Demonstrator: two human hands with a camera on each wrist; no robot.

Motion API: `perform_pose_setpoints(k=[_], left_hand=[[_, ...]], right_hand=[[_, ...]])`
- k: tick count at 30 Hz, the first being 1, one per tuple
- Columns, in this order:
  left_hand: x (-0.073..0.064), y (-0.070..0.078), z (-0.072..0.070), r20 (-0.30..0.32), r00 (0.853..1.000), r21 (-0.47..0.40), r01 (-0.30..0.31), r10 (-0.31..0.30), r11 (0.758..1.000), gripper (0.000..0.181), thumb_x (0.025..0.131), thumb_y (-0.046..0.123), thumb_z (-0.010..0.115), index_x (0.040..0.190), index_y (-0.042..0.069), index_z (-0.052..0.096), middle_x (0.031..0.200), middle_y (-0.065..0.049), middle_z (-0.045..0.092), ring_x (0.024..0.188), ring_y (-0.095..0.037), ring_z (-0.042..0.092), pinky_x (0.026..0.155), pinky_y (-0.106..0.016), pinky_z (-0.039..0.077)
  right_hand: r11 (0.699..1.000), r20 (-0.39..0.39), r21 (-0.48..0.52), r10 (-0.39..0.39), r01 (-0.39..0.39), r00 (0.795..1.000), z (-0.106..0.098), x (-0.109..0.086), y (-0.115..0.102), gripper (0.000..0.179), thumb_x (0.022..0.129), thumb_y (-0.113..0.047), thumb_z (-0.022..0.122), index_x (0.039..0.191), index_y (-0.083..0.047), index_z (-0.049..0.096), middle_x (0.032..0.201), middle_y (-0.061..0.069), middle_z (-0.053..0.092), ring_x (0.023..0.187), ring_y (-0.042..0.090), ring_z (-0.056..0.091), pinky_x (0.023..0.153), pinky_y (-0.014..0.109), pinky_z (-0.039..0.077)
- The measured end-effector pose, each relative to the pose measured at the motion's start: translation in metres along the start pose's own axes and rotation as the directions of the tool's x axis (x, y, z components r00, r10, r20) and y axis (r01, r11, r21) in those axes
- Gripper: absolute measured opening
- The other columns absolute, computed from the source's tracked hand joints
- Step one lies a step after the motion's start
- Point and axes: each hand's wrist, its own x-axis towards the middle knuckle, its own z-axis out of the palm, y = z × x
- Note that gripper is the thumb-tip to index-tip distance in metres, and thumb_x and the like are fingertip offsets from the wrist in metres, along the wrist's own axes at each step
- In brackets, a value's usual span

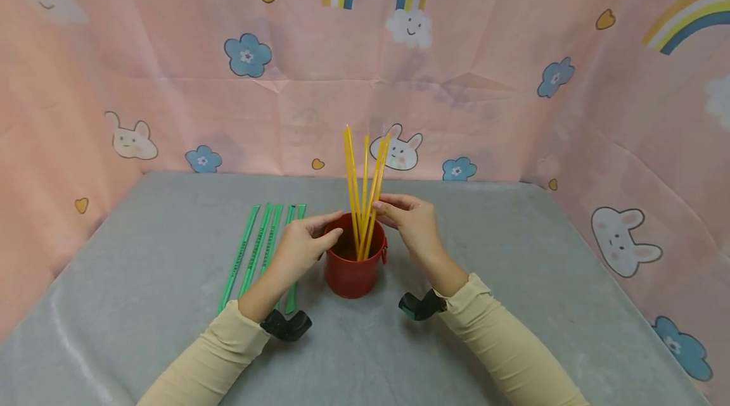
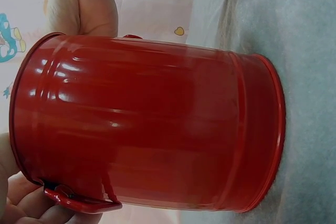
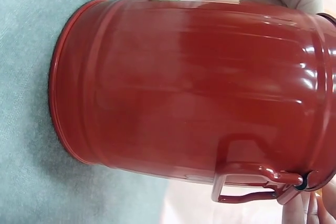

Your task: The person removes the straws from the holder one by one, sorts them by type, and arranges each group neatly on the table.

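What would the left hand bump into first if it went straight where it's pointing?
Probably the red bucket: the left hand is right at its rim. The yellow sticks inside seem to come after that, but depth is unclear.

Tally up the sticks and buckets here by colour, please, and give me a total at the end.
Green sticks: 5
Yellow sticks: apparently 5; they overlap, so this count is less certain
Red bucket: 1
Total: 11, if the yellow count holds
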Motion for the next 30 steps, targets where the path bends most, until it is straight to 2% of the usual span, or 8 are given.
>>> perform_pose_setpoints(k=[4,11,17,21,30], left_hand=[[0.000,0.001,0.000,0.000,1.000,-0.002,0.003,-0.003,1.000,0.040,0.094,0.022,0.069,0.134,0.021,0.065,0.118,-0.007,0.070,0.052,-0.015,0.043,0.051,-0.023,0.040],[-0.001,0.002,0.000,0.000,1.000,-0.013,0.010,-0.010,1.000,0.039,0.094,0.021,0.069,0.134,0.021,0.066,0.121,-0.007,0.070,0.051,-0.014,0.042,0.051,-0.023,0.039],[-0.001,0.002,-0.001,0.004,1.000,-0.026,0.006,-0.006,1.000,0.039,0.094,0.020,0.069,0.133,0.021,0.066,0.116,-0.008,0.070,0.052,-0.014,0.042,0.050,-0.022,0.038],[-0.001,0.003,-0.001,0.006,1.000,-0.028,0.002,-0.002,1.000,0.039,0.094,0.020,0.069,0.133,0.020,0.066,0.114,-0.008,0.071,0.052,-0.014,0.042,0.050,-0.022,0.038],[-0.001,0.004,-0.002,0.015,1.000,-0.029,0.001,-0.001,1.000,0.039,0.095,0.020,0.068,0.133,0.020,0.066,0.119,-0.008,0.070,0.052,-0.014,0.041,0.050,-0.022,0.037]], right_hand=[[1.000,-0.017,0.020,0.001,-0.001,1.000,-0.001,-0.001,-0.003,0.030,0.091,-0.012,0.072,0.116,0.005,0.071,0.098,0.007,0.076,0.078,0.006,0.074,0.080,0.029,0.060],[0.998,-0.016,0.060,-0.019,0.020,1.000,-0.003,-0.002,-0.008,0.032,0.091,-0.011,0.072,0.118,0.008,0.069,0.098,0.005,0.076,0.087,0.012,0.075,0.080,0.032,0.061],[0.996,-0.023,0.089,-0.026,0.028,0.999,-0.006,-0.002,-0.012,0.031,0.091,-0.010,0.071,0.116,0.008,0.069,0.090,-0.002,0.075,0.082,0.008,0.074,0.083,0.036,0.060],[0.993,-0.028,0.112,-0.031,0.034,0.999,-0.008,-0.003,-0.015,0.030,0.091,-0.010,0.071,0.116,0.007,0.069,0.087,-0.005,0.074,0.082,0.007,0.074,0.083,0.034,0.060],[0.988,-0.054,0.100,-0.115,0.120,0.992,-0.011,-0.008,-0.020,0.030,0.091,-0.012,0.072,0.114,0.006,0.070,0.084,-0.008,0.074,0.083,0.007,0.074,0.080,0.030,0.061]])
